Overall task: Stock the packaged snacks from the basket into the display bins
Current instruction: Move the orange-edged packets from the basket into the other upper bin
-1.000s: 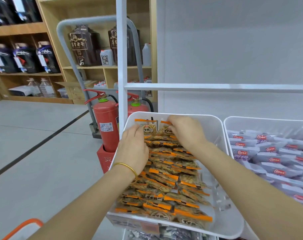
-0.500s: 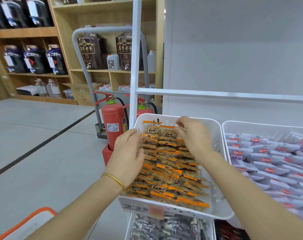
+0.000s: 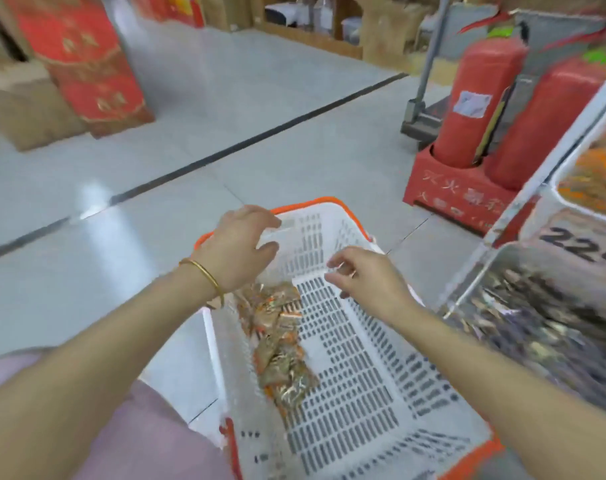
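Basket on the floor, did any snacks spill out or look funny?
Nothing spilled. The snack packets lie in a jumbled heap along the left side of the basket, all inside it. The picture is too blurry to tell whether any are torn.

Two red fire extinguishers (image 3: 474, 98) stood in a red stand (image 3: 450, 192) on the grey tiled floor (image 3: 190, 81). A red carton (image 3: 83, 60) stood well apart.

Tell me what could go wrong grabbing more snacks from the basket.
1. The snacks lie in a loose, overlapping pile along the basket left wall; a hasty grab by the empty left hand or right hand could drop packs.
2. The extinguishers stand close beside the rack; a swinging arm might bump them.
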`<state>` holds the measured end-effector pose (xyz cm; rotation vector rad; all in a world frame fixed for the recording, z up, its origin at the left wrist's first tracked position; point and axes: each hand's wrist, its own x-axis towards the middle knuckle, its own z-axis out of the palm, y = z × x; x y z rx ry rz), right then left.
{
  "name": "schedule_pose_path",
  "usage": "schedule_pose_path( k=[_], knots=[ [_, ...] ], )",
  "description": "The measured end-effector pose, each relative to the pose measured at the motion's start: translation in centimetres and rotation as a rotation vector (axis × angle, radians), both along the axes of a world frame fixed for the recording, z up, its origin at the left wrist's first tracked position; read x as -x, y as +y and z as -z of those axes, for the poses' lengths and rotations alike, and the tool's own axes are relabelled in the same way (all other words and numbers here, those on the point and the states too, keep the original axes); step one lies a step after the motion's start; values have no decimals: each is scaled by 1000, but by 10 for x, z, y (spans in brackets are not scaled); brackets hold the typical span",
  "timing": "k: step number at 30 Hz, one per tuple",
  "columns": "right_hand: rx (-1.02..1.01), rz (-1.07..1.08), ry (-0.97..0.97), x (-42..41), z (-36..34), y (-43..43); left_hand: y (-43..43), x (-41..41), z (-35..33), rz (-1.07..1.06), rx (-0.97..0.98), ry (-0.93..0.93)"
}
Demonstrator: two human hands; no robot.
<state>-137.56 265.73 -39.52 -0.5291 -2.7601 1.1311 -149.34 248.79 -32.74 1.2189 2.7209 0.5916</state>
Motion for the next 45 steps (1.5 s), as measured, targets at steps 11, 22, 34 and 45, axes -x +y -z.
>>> schedule_pose_path(
  k=[11, 22, 34, 45],
  knots=[
    [160, 87, -432, 117, 182, -57, -52, 48, 68, -34, 171, -94],
    [166, 328, -514, 187, 249, -70, -56, 79, 95, -112, 114, -278],
    [279, 376, -134, 155, 207, -68, -31, 72, 86, -160, 111, -403],
    [199, 414, 354, 2, 44, -33, 52, -16, 36, -398, -388, -1415]
  ],
)
